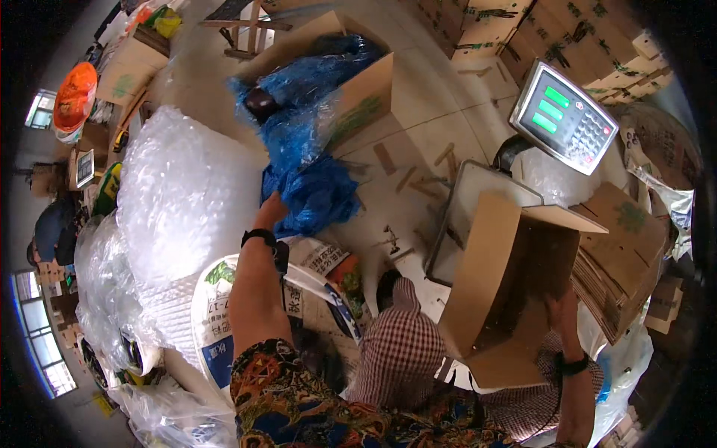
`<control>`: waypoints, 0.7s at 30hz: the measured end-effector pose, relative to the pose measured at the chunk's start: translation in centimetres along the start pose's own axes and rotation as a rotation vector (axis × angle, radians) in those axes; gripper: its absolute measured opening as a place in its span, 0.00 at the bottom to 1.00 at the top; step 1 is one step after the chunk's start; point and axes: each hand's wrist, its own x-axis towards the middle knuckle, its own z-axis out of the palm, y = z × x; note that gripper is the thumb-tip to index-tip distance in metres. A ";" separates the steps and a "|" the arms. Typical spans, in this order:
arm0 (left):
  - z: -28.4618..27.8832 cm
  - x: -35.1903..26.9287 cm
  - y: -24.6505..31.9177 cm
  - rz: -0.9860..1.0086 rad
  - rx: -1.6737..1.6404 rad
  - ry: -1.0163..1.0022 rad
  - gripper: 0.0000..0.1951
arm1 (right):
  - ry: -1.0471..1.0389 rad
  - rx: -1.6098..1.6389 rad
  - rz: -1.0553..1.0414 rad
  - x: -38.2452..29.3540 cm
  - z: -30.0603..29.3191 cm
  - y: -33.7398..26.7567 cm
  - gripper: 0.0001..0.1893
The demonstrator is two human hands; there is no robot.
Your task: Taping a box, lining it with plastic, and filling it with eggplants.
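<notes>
My left hand [273, 209] is closed on a crumpled blue plastic bag [313, 190]. The bag stretches up into an open cardboard box [367, 95], with a dark, rounded, shiny object [261, 104] at its side. At the right, my right hand [554, 316] grips an inner flap or wall of an open cardboard box [487, 263], which is tilted over my lap; its fingers are partly in shadow. Nothing but a little loose debris shows inside that box. Beyond it is the metal platform [476, 185] of a digital scale with a lit display [564, 117].
Bubble wrap [179, 196] stands at the left, beside a printed woven sack [215, 325]. Flattened cardboard [622, 252] is stacked right of the scale. Cardboard scraps [385, 159] lie on the floor. Printed cartons [487, 28] are piled at the back, near a wooden stool [252, 25].
</notes>
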 end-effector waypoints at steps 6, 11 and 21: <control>-0.5 -0.3 1.3 -0.028 0.114 -0.164 0.17 | -0.013 0.013 0.181 0.1 0.4 -0.9 0.29; -2.7 -6.2 12.2 0.179 -0.511 0.052 0.14 | 0.009 0.066 0.060 -0.6 0.0 2.2 0.25; -19.4 -17.2 15.9 0.356 -0.885 -0.020 0.13 | -0.177 -0.230 0.133 -0.4 -2.8 -0.6 0.31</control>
